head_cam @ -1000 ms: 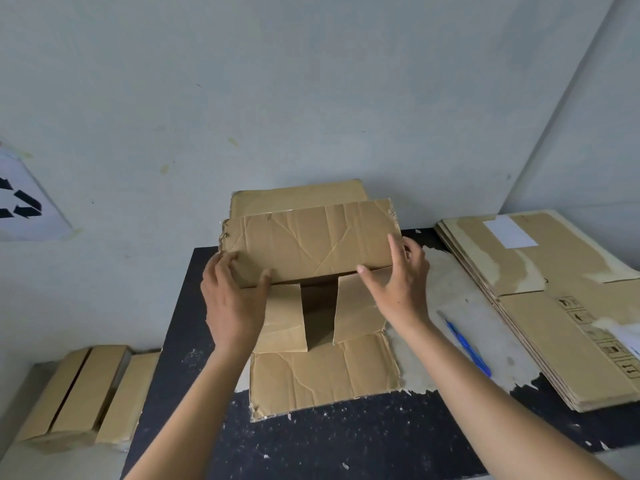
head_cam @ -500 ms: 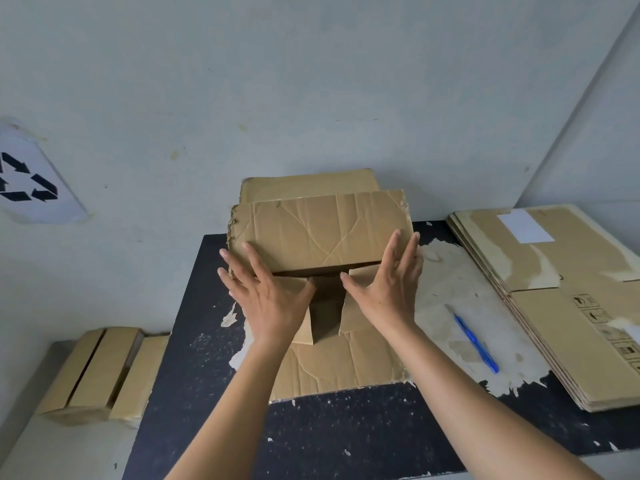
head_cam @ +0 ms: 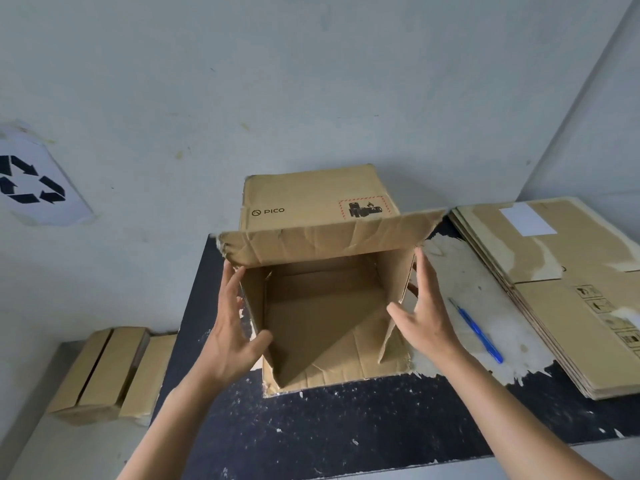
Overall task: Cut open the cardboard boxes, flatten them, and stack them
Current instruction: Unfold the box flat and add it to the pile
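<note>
Now, worn brown cardboard box (head_cam: 322, 317) open-ended, flaps spread. Beneath the box, scuffed black counter (head_cam: 311, 427). Left grip (head_cam: 232, 327) released, straight fingers flat against the box's left wall; right grip (head_cam: 427, 317) released against its right wall. Right of the box, blue pen (head_cam: 476, 330), then stack of flattened cardboard (head_cam: 571, 306).

This looks like a plain storeroom or recycling corner, not a home. A printed recycling sign (head_cam: 33, 183) is stuck on the bare, scuffed grey wall (head_cam: 311, 81). The black surface (head_cam: 346, 427) is worn, its top layer peeled away in patches. Flattened cardboard (head_cam: 568, 296) lies stacked at its right end, and closed boxes (head_cam: 104, 372) sit low at the left.
</note>
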